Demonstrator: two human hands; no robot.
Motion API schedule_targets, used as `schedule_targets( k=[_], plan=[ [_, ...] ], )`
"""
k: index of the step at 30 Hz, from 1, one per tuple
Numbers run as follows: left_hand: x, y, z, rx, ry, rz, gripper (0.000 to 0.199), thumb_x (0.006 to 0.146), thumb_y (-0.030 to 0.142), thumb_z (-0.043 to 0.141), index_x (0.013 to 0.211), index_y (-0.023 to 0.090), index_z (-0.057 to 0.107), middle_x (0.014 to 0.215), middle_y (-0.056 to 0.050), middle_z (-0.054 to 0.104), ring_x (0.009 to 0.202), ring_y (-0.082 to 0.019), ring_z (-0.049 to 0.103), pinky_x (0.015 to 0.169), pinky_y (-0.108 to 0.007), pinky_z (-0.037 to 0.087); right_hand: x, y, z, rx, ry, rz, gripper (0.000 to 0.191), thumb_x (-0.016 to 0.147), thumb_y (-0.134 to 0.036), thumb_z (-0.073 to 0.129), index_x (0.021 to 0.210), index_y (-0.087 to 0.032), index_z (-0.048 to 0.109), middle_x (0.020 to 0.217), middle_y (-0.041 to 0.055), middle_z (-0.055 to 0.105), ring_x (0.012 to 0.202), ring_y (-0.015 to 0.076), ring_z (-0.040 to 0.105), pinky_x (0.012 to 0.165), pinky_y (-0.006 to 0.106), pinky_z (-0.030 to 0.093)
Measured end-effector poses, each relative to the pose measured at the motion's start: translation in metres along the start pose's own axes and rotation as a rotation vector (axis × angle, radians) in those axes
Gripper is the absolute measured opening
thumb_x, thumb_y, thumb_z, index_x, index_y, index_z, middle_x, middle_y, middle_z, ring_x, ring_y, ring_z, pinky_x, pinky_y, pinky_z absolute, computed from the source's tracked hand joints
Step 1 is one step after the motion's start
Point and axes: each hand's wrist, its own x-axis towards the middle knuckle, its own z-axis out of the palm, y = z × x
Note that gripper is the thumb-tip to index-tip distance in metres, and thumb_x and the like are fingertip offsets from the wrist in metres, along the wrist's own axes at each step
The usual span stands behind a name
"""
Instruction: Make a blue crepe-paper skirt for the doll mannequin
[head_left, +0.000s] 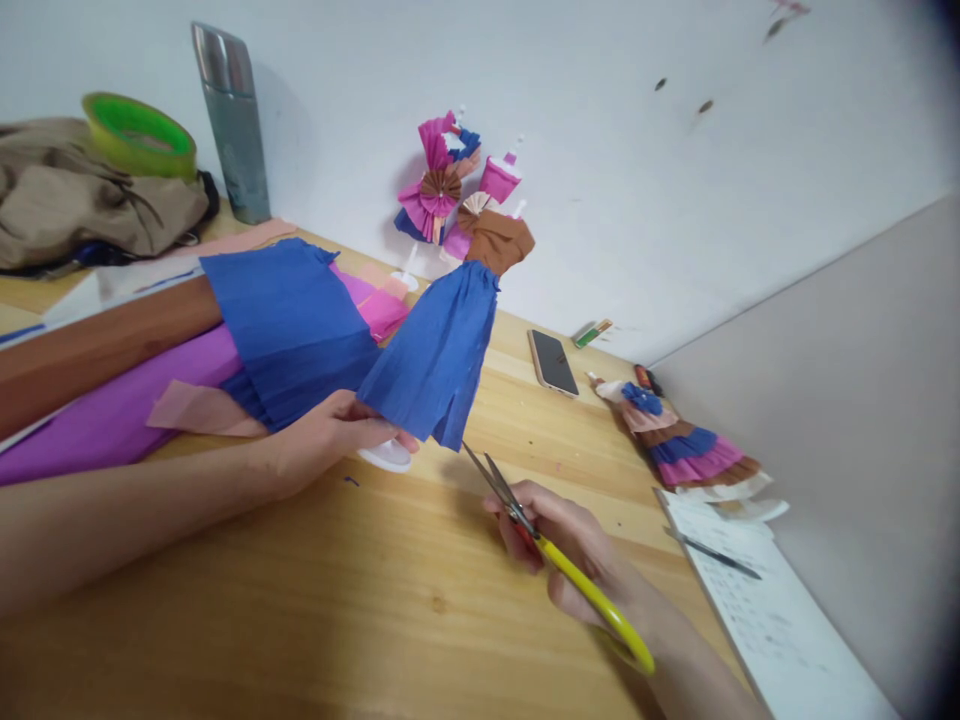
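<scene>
My left hand [330,440] grips a small doll-like dress form by the lower edge of its blue crepe paper skirt [442,350]. A brown paper bodice [502,240] tops the skirt, and the form leans to the right. Its round white base [387,456] shows beneath my fingers. In my right hand [562,540] are scissors [525,520] with one yellow handle and one red part. Their blades are slightly apart, with the tips close to the skirt's slit lower hem. Whether they touch the paper I cannot tell.
Rolled brown paper [112,340], purple paper [135,400] and blue sheets [292,330] lie left. Behind stand a bottle [236,130], green tape roll [141,138] and decorated form [439,185]. A phone [553,362], layered paper dress [682,440] and notebook [780,620] with pen [716,555] lie right.
</scene>
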Motion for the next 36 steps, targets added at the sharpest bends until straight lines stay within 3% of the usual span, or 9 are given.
schedule_targets(
  k=[6,12,19,22,28,36],
  plan=[
    [0.001,0.000,0.004,-0.034,-0.050,-0.062,0.025,0.061,0.035,0.072,0.075,0.014,0.073,0.069,-0.003,0.070,0.067,-0.018,0.061,0.065,-0.026,0.043,-0.001,-0.001,-0.007,0.009,0.015,-0.010,0.050,0.081,-0.048,0.063,0.119,-0.017,0.058,0.080,0.0039,0.052,0.067,0.0152,0.046,0.057,0.025,0.039],
    [0.003,-0.005,0.006,0.050,-0.088,-0.093,0.026,0.062,0.037,0.069,0.072,0.014,0.074,0.064,-0.002,0.068,0.061,-0.016,0.057,0.056,-0.023,0.035,0.002,-0.009,-0.006,-0.021,0.008,0.003,0.047,0.075,-0.040,0.067,0.117,-0.018,0.059,0.087,0.0045,0.054,0.070,0.0146,0.047,0.059,0.025,0.041],
    [0.005,-0.007,0.014,0.033,-0.187,-0.044,0.027,0.065,0.037,0.069,0.078,0.014,0.074,0.077,-0.004,0.072,0.074,-0.020,0.063,0.068,-0.026,0.046,0.008,-0.025,-0.001,-0.142,-0.009,-0.038,0.033,0.073,-0.034,0.062,0.102,-0.018,0.059,0.080,0.0022,0.052,0.068,0.0152,0.045,0.062,0.027,0.040],
    [0.004,-0.010,0.015,0.046,-0.209,-0.044,0.028,0.069,0.038,0.067,0.081,0.014,0.075,0.080,-0.004,0.073,0.078,-0.020,0.065,0.073,-0.026,0.047,0.010,-0.026,0.002,-0.136,-0.021,-0.054,0.035,0.075,-0.035,0.061,0.105,-0.018,0.059,0.083,0.0035,0.053,0.069,0.0155,0.045,0.061,0.026,0.040],
    [0.003,-0.014,0.020,0.056,-0.191,-0.034,0.028,0.068,0.039,0.065,0.077,0.014,0.074,0.074,-0.002,0.071,0.073,-0.018,0.063,0.068,-0.023,0.046,0.012,-0.024,0.005,-0.103,-0.024,-0.085,0.041,0.079,-0.041,0.060,0.114,-0.018,0.059,0.089,0.0052,0.055,0.074,0.0166,0.046,0.064,0.027,0.040],
    [0.003,-0.014,0.020,0.065,-0.179,-0.054,0.028,0.065,0.037,0.063,0.075,0.013,0.072,0.072,-0.002,0.070,0.073,-0.019,0.062,0.067,-0.024,0.044,0.011,-0.024,0.003,-0.149,-0.021,-0.073,0.042,0.080,-0.043,0.061,0.113,-0.017,0.060,0.079,0.0026,0.051,0.073,0.0170,0.045,0.064,0.028,0.039]
  ],
)
